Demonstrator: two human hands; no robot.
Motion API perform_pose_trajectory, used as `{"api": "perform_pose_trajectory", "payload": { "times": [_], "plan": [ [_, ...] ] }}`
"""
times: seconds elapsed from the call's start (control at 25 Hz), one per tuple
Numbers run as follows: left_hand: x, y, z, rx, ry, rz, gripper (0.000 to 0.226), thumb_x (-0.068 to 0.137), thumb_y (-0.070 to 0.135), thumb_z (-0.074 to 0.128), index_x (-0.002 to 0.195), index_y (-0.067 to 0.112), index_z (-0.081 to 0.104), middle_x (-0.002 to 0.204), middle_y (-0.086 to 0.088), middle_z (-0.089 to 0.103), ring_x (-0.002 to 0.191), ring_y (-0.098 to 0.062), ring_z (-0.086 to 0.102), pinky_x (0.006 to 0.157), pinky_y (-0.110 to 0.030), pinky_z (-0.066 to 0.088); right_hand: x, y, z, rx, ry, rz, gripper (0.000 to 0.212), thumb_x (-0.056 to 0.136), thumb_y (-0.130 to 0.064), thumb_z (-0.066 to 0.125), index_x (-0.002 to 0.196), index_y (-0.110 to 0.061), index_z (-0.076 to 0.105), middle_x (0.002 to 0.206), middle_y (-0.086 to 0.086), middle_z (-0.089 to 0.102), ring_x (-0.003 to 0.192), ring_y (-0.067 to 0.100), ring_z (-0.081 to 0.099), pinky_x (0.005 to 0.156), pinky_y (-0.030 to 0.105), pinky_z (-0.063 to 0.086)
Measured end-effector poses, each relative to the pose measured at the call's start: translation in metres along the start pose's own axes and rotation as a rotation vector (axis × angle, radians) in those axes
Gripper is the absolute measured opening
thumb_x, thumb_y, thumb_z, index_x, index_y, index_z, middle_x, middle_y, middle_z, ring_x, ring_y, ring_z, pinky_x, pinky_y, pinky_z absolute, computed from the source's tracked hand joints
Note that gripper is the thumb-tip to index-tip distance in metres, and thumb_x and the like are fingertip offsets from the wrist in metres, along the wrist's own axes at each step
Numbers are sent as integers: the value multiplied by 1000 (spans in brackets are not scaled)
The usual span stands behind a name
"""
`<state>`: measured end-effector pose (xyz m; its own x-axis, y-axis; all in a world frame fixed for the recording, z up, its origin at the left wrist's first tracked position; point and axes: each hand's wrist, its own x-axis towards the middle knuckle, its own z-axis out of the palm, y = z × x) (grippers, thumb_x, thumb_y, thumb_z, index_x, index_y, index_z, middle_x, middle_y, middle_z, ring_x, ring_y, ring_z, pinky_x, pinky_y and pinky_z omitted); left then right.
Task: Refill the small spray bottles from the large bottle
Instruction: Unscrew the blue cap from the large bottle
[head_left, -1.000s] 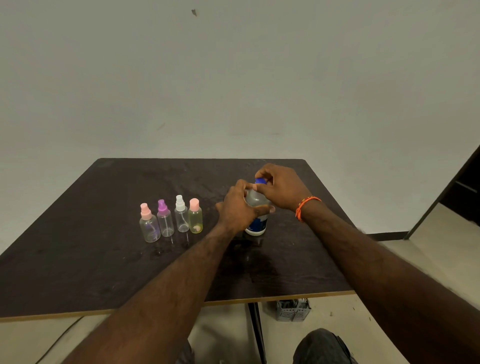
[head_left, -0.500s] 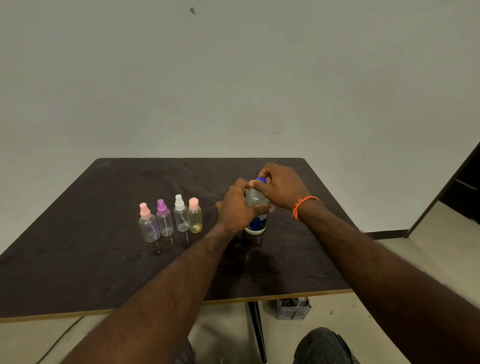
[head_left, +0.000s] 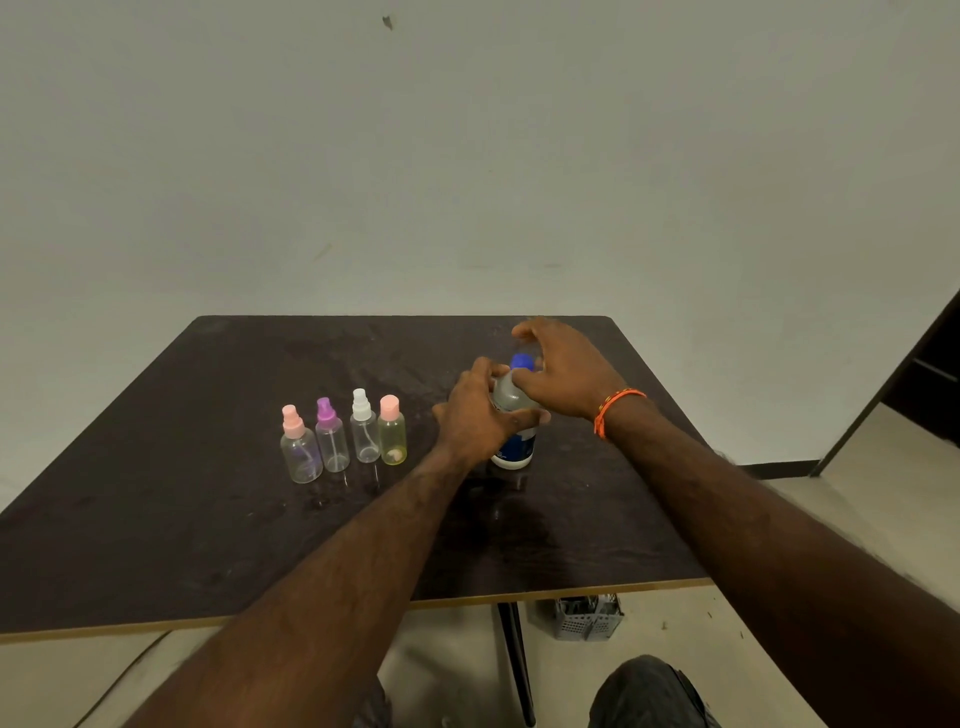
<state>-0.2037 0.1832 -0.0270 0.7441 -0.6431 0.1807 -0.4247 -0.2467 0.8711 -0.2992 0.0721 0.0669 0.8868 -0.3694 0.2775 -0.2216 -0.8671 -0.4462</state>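
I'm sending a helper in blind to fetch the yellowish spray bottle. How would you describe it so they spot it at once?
On the dark table, find the row of four small spray bottles left of the hands. The yellowish spray bottle stands at the row's right end, nearest the left hand. It alone has a yellow-tinted body and a flat-topped pink cap; its neighbours' bodies are clear.

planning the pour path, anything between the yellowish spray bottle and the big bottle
In the head view, only the left hand, gripping the large bottle, fills that gap; the dark table beside the yellowish spray bottle holds nothing else there.

Four small spray bottles (head_left: 347, 439), one large bottle (head_left: 514, 447)
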Motion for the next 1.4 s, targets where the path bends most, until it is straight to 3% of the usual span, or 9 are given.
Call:
{"api": "perform_pose_trajectory", "payload": {
  "times": [0.08, 0.16, 0.32, 0.48, 0.6, 0.8, 0.92, 1.04, 1.4],
  "plan": [
    [-1, 1, -1, 12, 12, 1, 75, 42, 83, 80, 102, 55, 44, 105, 19, 65, 101, -8, 65, 98, -55, 52, 3, 3, 1, -82, 43, 9, 37, 86, -45, 70, 113, -20, 61, 108, -4, 60, 97, 13, 57, 82, 30, 48],
    [-1, 0, 1, 7, 12, 9, 75, 42, 82, 82, 102, 60, 43, 106, 19, 64, 101, -8, 66, 97, -54, 54, 4, 6, 3, -80, 12, 8, 28, 88, -40, 69, 107, -19, 64, 101, -2, 64, 90, 14, 58, 77, 28, 46],
    [2, -5, 2, -12, 17, 25, 79, 41, 85, 82, 105, 60, 43, 111, 20, 64, 104, -7, 66, 98, -53, 56, -1, 7, 3, 22, -52, -77, 34, 88, -6, 59, 120, -15, 67, 121, 1, 67, 103, 14, 59, 91, 26, 47],
    [-4, -5, 4, 22, 54, 58, 72, 45, 89, 78, 104, 61, 47, 114, 19, 63, 104, -6, 64, 101, -51, 54, -5, 11, 3, 62, -23, -82, 33, 86, -7, 61, 117, -19, 66, 119, -2, 65, 102, 13, 59, 91, 27, 50],
    [-5, 1, 2, 34, 67, 71, 62, 57, 71, 88, 102, 51, 50, 112, 17, 63, 101, -6, 63, 100, -49, 56, -6, 14, 2, 77, 29, -60, 34, 88, -9, 61, 121, -18, 66, 121, 0, 66, 101, 13, 59, 90, 25, 48],
    [8, 20, 13, 90, 38, 117, 60, 62, 59, 94, 107, 41, 59, 110, 13, 65, 99, -10, 64, 94, -43, 60, -8, 32, -14, 132, 109, 58, 33, 87, -13, 63, 120, -18, 68, 118, -2, 68, 99, 10, 60, 93, 28, 52],
    [18, 31, 32, 99, 14, 124, 61, 56, 71, 88, 104, 42, 63, 107, 14, 65, 98, -10, 65, 95, -47, 59, -16, 56, -23, 127, 219, 153, 32, 87, -14, 63, 118, -17, 68, 116, -2, 68, 98, 10, 59, 87, 22, 46],
    [31, 41, 54, 97, 12, 111, 68, 48, 83, 74, 102, 44, 64, 107, 15, 64, 100, -11, 63, 98, -50, 55, -26, 91, -34, 99, 376, 357, 33, 86, -18, 62, 119, -19, 66, 115, 0, 68, 102, 20, 62, 90, 31, 49],
    [76, 61, 93, 99, -3, 92, 55, 62, 66, 83, 101, 30, 70, 103, 12, 65, 99, -16, 63, 99, -53, 51, -58, 180, 10, -102, -44, 595, 32, 87, -24, 74, 118, -21, 67, 118, 2, 69, 104, 20, 63, 97, 35, 52]
  ]
}}
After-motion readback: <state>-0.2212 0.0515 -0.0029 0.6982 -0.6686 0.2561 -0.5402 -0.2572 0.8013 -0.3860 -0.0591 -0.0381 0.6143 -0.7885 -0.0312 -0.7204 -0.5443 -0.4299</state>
